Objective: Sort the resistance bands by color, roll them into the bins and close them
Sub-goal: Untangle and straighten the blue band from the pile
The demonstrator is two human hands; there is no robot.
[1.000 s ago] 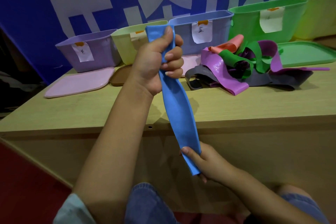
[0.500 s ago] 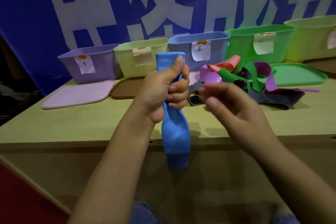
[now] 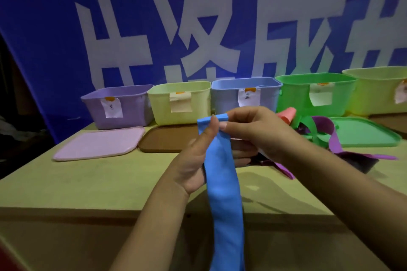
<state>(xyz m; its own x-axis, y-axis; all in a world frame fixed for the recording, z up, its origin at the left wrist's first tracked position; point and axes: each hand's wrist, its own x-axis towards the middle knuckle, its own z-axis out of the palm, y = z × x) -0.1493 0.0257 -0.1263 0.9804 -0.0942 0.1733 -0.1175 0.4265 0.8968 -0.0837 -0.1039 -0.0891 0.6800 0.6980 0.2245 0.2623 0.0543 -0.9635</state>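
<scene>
Fingers of both hands — left hand (image 3: 193,160) and right hand (image 3: 257,132) — are pinched on the top edge of the blue band (image 3: 222,182), held up over the tabletop (image 3: 88,182) with its tail dangling below the edge. Stretchy stuff like that could easily slip or start rolling crooked, and a loose roll would probably spring open in the blue bin (image 3: 226,99).

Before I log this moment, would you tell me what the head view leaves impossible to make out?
- Blue band: lower end cut off by the bottom edge.
- Blue bin: contents hidden by its front wall; label too small to read.
- Band pile: its left part is hidden behind the right hand.
- Rightmost yellow-green bin: cut off by the right edge.
</scene>
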